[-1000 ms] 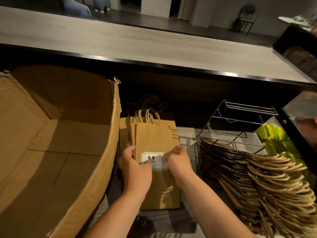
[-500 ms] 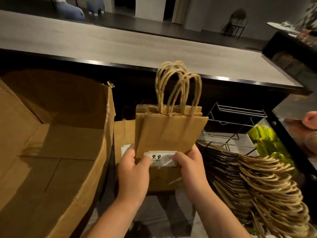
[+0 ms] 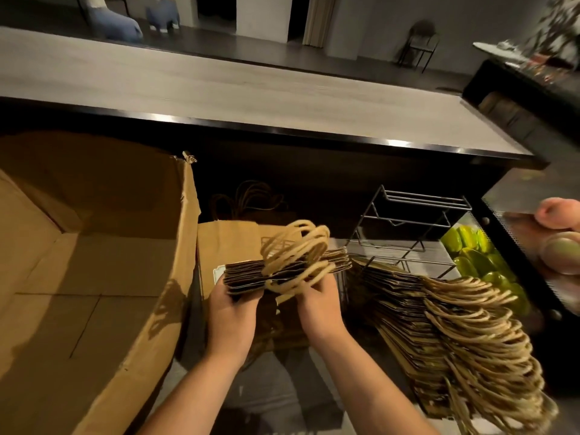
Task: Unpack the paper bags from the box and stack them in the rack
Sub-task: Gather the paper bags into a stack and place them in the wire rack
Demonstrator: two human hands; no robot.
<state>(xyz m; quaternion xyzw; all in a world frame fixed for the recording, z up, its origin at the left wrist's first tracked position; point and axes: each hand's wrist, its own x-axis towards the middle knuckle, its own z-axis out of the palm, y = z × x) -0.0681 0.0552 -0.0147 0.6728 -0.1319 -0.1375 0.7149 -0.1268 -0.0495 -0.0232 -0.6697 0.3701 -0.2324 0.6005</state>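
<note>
- Your left hand [image 3: 230, 312] and right hand [image 3: 317, 304] grip a flat bundle of paper bags [image 3: 282, 273], fingertips hidden underneath.
- The wire rack [image 3: 417, 233] is half hidden by stacked bags [image 3: 445, 334].

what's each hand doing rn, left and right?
Left hand: gripping the left end of the bundle of paper bags.
Right hand: gripping the same bundle at its right end, under the twine handles.
</note>
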